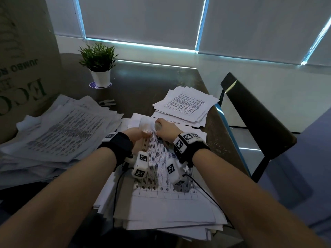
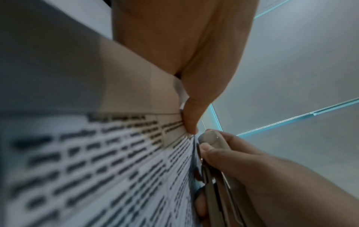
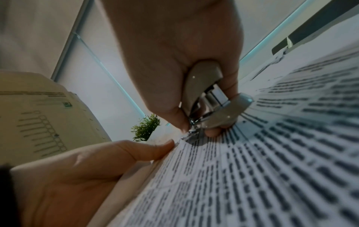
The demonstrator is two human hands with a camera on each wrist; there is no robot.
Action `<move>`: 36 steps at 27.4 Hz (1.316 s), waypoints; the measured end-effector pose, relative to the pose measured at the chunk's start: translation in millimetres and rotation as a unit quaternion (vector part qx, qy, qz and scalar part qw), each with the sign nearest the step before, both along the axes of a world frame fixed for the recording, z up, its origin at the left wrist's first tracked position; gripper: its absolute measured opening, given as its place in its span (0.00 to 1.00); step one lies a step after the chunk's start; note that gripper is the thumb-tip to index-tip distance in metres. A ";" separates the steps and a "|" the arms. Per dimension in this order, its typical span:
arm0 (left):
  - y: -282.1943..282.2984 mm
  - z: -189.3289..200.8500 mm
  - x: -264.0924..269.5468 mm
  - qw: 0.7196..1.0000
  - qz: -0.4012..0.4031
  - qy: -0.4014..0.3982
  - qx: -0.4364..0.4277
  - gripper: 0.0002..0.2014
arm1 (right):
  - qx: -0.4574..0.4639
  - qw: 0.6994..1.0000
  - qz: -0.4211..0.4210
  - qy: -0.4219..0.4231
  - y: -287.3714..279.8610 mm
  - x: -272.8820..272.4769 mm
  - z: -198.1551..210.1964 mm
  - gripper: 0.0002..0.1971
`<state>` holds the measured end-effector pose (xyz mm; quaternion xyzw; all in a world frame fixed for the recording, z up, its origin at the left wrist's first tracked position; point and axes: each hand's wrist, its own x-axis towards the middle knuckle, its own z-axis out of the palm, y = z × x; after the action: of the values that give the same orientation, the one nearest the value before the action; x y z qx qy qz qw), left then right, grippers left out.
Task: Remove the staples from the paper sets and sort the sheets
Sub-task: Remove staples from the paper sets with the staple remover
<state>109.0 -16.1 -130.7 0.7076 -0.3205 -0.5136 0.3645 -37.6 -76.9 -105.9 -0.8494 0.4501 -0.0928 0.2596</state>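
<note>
We reach both forearms forward over the dark counter (image 1: pixel 143 83), wrists close together above the printed paper set (image 1: pixel 161 169) that lies on top of a loose heap of sheets right in front of us.

Our right hand (image 1: pixel 166 128) is curled round a beige staple remover (image 3: pixel 205 98); the grip holds it between thumb on one shell and fingers on the other, knuckles up, with the metal claws pointing down at the far corner of the top sheet. In the right wrist view the claws touch the paper; whether they have a staple we cannot tell.

Our left hand (image 1: pixel 137 136) lies palm down on the same sheet just beside the remover. Its fingers are straight and its thumb (image 3: pixel 153 149) stretches flat toward the claws, so the grip is wide and only presses the paper.

To the left a large untidy pile of printed sheets (image 1: pixel 60 133) spreads across the counter. To the far right a smaller stack of sheets (image 1: pixel 186 104) sits near the counter's edge. A potted plant (image 1: pixel 98 63) stands beyond, and a black chair (image 1: pixel 254 115) is at the right.
</note>
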 end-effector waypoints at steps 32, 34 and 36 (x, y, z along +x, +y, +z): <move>-13.0 -15.1 12.1 0.998 -0.012 0.000 0.056 0.56 | 0.032 0.999 0.005 0.038 7.7 -2.1 10.4 0.20; -0.8 3.8 1.0 0.998 -0.020 -0.009 0.050 0.36 | 0.023 0.999 0.008 0.028 7.0 0.3 7.5 0.20; 7.5 16.1 -9.7 0.998 -0.031 -0.025 0.053 0.13 | 0.012 1.000 0.012 0.012 5.2 3.0 5.0 0.22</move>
<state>99.4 -8.6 -114.6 0.7281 -0.3240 -0.5230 0.3023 -34.6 -71.7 -101.0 -0.8526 0.4440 -0.0741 0.2653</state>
